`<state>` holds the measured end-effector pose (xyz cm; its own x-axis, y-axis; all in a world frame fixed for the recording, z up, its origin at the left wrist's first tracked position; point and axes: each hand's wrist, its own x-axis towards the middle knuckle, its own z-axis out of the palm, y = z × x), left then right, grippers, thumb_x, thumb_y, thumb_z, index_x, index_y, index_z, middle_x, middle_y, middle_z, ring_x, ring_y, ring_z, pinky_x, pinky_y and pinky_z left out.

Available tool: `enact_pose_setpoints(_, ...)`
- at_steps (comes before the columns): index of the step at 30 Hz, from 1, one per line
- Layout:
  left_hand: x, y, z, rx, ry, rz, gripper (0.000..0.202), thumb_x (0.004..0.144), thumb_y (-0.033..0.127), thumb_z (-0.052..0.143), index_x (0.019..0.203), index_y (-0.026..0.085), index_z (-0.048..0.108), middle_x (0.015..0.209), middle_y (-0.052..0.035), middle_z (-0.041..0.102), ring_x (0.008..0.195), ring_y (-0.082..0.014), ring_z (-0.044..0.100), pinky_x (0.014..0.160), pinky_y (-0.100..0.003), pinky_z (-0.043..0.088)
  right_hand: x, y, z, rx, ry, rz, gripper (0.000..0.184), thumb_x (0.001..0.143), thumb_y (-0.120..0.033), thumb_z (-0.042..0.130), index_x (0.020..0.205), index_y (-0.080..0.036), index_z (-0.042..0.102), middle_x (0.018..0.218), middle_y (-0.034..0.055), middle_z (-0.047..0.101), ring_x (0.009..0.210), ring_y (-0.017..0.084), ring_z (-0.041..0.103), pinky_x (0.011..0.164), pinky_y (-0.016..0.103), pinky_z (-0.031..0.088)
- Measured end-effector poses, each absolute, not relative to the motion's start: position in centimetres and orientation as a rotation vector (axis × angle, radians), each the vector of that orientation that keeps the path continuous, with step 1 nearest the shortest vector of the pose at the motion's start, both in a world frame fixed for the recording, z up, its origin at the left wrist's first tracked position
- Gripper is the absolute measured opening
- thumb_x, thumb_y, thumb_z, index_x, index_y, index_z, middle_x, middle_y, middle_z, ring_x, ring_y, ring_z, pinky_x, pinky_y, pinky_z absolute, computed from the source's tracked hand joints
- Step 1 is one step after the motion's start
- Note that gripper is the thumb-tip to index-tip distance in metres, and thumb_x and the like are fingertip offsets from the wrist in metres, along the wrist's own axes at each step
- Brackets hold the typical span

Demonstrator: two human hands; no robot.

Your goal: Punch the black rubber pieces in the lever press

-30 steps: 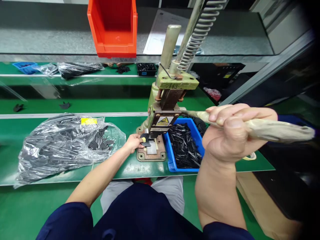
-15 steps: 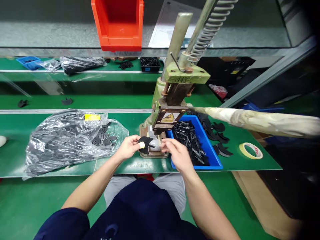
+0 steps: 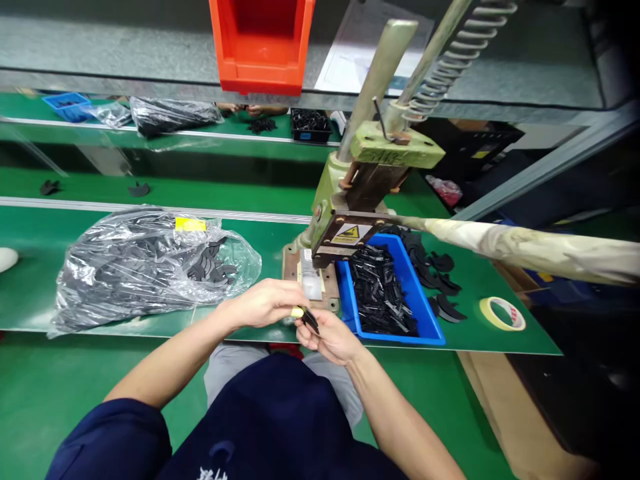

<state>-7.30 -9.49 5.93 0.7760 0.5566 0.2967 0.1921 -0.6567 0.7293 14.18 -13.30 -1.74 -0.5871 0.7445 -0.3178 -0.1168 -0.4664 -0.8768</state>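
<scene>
My left hand (image 3: 267,303) and my right hand (image 3: 327,337) meet near my body, both pinching one small black flat part (image 3: 310,319) between their fingertips. A yellow cot covers a left fingertip. The hands hover at the front edge of the green bench, just before the base plate (image 3: 306,277) of the hand press (image 3: 360,200). The press lever (image 3: 530,248), wrapped in pale tape, sticks out to the right with no hand on it.
A blue tray (image 3: 425,313) of black parts sits right of the press, with loose black crescent parts (image 3: 440,280) and a tape roll (image 3: 503,313) beyond. A plastic bag of black parts (image 3: 145,267) lies left. An orange bin (image 3: 263,43) stands on the shelf above.
My right hand let go of the press lever and came down to the part. Both hands then drew the black part off the press base toward my body.
</scene>
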Motion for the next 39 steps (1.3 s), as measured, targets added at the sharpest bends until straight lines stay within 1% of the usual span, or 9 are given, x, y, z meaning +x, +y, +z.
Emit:
enact_pose_setpoints(3, -7.1, -9.6, 6.2, 2.321, 0.519, 0.675, 0.031, 0.103, 0.032, 0.044, 0.103, 0.016, 0.07, 0.097, -0.0113, 0.071, 0.089, -0.0182, 0.067, 0.08, -0.025, 0.051, 14.2, -14.0, -1.6, -1.019, -1.236, 1.905, 0.039, 0.083, -0.055, 0.067, 0.085, -0.016, 0.064, 0.062, -0.0034, 0.053, 0.055, 0.007, 0.042, 0.054, 0.025, 0.032)
enact_pose_setpoints(7, -7.0, -9.8, 6.6, 2.356, 0.548, 0.676, 0.031, 0.103, 0.03, 0.043, 0.102, 0.017, 0.071, 0.096, -0.011, 0.071, 0.088, -0.0179, 0.067, 0.079, -0.025, 0.051, 14.2, -14.7, -1.1, -1.054, -1.267, 1.799, 0.035, 0.085, -0.047, 0.068, 0.07, -0.016, 0.063, 0.066, -0.0016, 0.056, 0.06, 0.007, 0.042, 0.059, 0.025, 0.033)
enact_pose_setpoints(13, -7.4, -10.0, 6.1, 2.152, 0.616, 0.708, 0.023, 0.099, 0.031, 0.055, 0.103, 0.016, 0.071, 0.094, -0.0083, 0.07, 0.085, -0.0165, 0.066, 0.079, -0.026, 0.052, 13.6, -15.0, -1.2, -0.905, -1.119, 2.041, 0.046, 0.077, -0.062, 0.071, 0.086, -0.018, 0.061, 0.061, -0.0032, 0.053, 0.052, 0.01, 0.046, 0.052, 0.026, 0.033)
enact_pose_setpoints(16, -7.1, -10.8, 4.9, 2.108, 0.926, 0.975, 0.023, 0.094, 0.033, 0.063, 0.11, 0.017, 0.068, 0.102, -0.0083, 0.068, 0.094, -0.019, 0.065, 0.084, -0.031, 0.053, 13.6, -14.5, -0.9, -0.851, -0.988, 2.113, 0.042, 0.08, -0.058, 0.069, 0.089, -0.018, 0.058, 0.062, -0.005, 0.049, 0.053, 0.009, 0.046, 0.051, 0.024, 0.032)
enact_pose_setpoints(19, -6.3, -11.7, 3.7, 2.146, 1.082, 1.159, 0.022, 0.094, 0.03, 0.063, 0.112, 0.018, 0.067, 0.106, -0.0093, 0.066, 0.102, -0.0202, 0.063, 0.09, -0.035, 0.052, 13.6, -14.1, -0.7, -0.82, -0.9, 2.121, 0.04, 0.081, -0.055, 0.07, 0.089, -0.018, 0.057, 0.063, -0.0055, 0.047, 0.055, 0.008, 0.045, 0.051, 0.023, 0.032)
enact_pose_setpoints(25, -5.7, -12.1, 3.0, 2.284, 1.057, 0.991, 0.02, 0.097, 0.03, 0.058, 0.11, 0.018, 0.068, 0.103, -0.0084, 0.069, 0.097, -0.0201, 0.062, 0.089, -0.035, 0.051, 13.7, -13.9, -1.2, -0.779, -0.877, 2.14, 0.037, 0.079, -0.05, 0.076, 0.085, -0.017, 0.06, 0.063, -0.005, 0.049, 0.056, 0.007, 0.047, 0.051, 0.022, 0.031)
enact_pose_setpoints(30, -6.3, -11.1, 4.2, 2.265, 0.846, 0.838, 0.023, 0.1, 0.033, 0.053, 0.093, 0.017, 0.068, 0.092, -0.0068, 0.07, 0.089, -0.0174, 0.063, 0.083, -0.029, 0.05, 14.3, -14.1, -1.1, -0.742, -0.904, 2.22, 0.043, 0.078, -0.056, 0.074, 0.087, -0.015, 0.062, 0.063, -0.0037, 0.051, 0.054, 0.007, 0.049, 0.048, 0.022, 0.031)
enact_pose_setpoints(35, -6.5, -10.4, 5.7, 2.364, 0.615, 0.795, 0.031, 0.102, 0.038, 0.048, 0.096, 0.017, 0.069, 0.095, -0.0095, 0.072, 0.09, -0.0181, 0.065, 0.085, -0.029, 0.05, 14.3, -14.9, -1.2, -0.771, -0.991, 2.195, 0.047, 0.079, -0.062, 0.069, 0.084, -0.015, 0.061, 0.059, -0.0017, 0.053, 0.049, 0.008, 0.048, 0.042, 0.021, 0.022)
enact_pose_setpoints(39, -6.3, -10.9, 7.1, 2.466, 0.636, 0.82, 0.029, 0.103, 0.034, 0.046, 0.097, 0.017, 0.069, 0.093, -0.0101, 0.073, 0.085, -0.0178, 0.065, 0.082, -0.029, 0.051, 14.3, -15.7, -1.4, -0.836, -1.068, 2.037, 0.039, 0.085, -0.055, 0.066, 0.084, -0.017, 0.06, 0.062, 0.0001, 0.059, 0.046, 0.004, 0.04, 0.044, 0.022, 0.019)
